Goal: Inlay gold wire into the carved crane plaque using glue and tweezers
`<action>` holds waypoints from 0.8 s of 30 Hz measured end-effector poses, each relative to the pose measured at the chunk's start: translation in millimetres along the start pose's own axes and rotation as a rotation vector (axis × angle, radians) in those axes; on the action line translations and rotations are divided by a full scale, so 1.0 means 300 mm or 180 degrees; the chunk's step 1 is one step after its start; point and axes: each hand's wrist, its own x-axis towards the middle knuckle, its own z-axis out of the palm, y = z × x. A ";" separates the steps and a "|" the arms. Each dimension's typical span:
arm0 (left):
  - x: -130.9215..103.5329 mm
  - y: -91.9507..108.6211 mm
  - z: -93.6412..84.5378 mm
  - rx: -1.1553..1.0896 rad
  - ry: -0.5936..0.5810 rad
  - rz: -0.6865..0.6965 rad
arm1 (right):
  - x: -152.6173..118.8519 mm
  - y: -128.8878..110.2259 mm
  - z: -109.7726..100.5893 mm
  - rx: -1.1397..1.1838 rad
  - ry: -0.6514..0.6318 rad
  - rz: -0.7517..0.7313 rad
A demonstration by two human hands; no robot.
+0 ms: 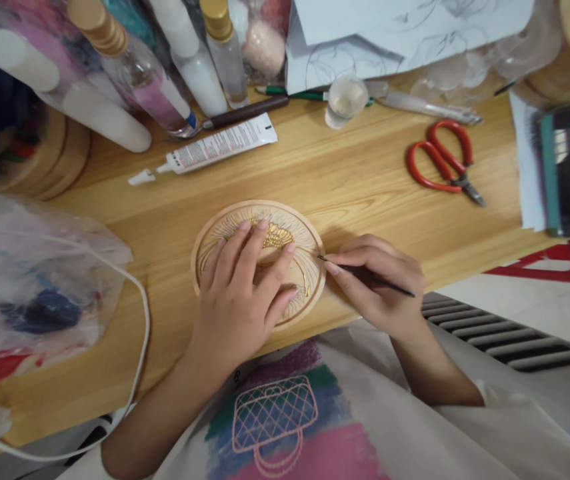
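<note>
A round wooden disc [315, 293] with engraved fine lines and gold wire shapes lies on the table near its front edge. My left hand [239, 287] rests flat on the disc, fingers spread, covering part of the pattern. Raised gold wire [279, 235] shows beyond my fingertips, and a short gold piece [307, 287] lies to their right. My right hand [379, 280] pinches a thin dark tool [389, 285], whose tip is at the disc's right edge.
Beyond the disc lie a white tube [225, 143], its cap [141, 177], a dark-handled tool [249, 112] and a small cup [346, 100]. Red-handled cutters [445, 160] are at right. Bottles [149, 87] stand back left. A plastic bag [39, 280] and white cable [145, 327] lie left.
</note>
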 end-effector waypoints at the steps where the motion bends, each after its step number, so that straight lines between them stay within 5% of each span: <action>1: 0.001 0.000 -0.001 0.0013 0.0013 0.0010 | 0.000 0.001 0.000 0.0000 -0.0011 -0.0008; 24: 0.002 -0.004 0.014 0.0067 0.0170 0.0092 | -0.010 0.011 0.001 0.0108 0.0185 0.0050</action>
